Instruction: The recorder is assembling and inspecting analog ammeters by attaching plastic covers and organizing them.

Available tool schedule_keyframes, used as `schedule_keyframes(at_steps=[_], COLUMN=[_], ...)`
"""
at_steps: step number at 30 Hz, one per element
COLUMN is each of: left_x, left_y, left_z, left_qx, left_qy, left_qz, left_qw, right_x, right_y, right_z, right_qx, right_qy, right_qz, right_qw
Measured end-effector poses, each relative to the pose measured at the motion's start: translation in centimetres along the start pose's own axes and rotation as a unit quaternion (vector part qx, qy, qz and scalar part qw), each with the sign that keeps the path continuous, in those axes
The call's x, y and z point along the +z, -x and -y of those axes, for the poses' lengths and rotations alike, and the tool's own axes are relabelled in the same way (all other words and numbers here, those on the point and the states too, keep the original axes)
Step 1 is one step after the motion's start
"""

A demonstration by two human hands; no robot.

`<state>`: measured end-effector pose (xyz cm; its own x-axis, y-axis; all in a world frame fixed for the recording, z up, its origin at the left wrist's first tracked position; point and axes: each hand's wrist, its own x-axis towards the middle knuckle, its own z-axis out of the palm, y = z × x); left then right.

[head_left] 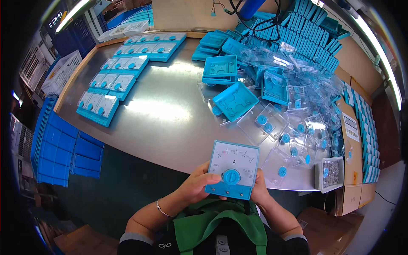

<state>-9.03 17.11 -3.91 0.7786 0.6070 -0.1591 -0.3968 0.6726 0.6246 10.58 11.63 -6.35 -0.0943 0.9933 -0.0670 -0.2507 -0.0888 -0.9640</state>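
Between both hands, close to my body, is an ammeter (233, 157) with a blue case, a white dial face and a round blue knob. My left hand (198, 183) grips its left side, the thumb lying on the front near the knob. Along the right edge my right hand (259, 187) holds it, with most of its fingers hidden behind the case. The meter is tilted up, its dial facing me, in front of the table's near edge.
Rows of finished-looking meters (121, 82) stand at the table's left. Blue empty cases (236, 101) and a heap of clear covers with blue knobs (300, 127) cover the right side. A white box of small parts (330, 175) sits at the right edge; blue crates (57, 140) stand left.
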Motion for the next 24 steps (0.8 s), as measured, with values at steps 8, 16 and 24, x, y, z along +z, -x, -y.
schedule_keyframes(at_steps=[8,16,24], left_x=[0.6,0.6,0.2], left_y=[-0.1,0.0,-0.2], left_z=[0.2,0.4,0.4], left_qx=[0.017,0.025,0.022], left_qy=[-0.002,0.005,0.008], left_qz=[-0.016,-0.026,-0.026], left_qw=[1.0,0.999,0.999], right_x=[0.8,1.2,1.5], right_y=[1.1,1.4,1.5], right_z=[-0.7,-1.1,-1.6], right_qx=[-0.063,-0.115,-0.131], right_qy=[0.008,0.081,0.116], right_qz=[-0.028,-0.062,-0.081], right_qw=[0.998,0.988,0.981])
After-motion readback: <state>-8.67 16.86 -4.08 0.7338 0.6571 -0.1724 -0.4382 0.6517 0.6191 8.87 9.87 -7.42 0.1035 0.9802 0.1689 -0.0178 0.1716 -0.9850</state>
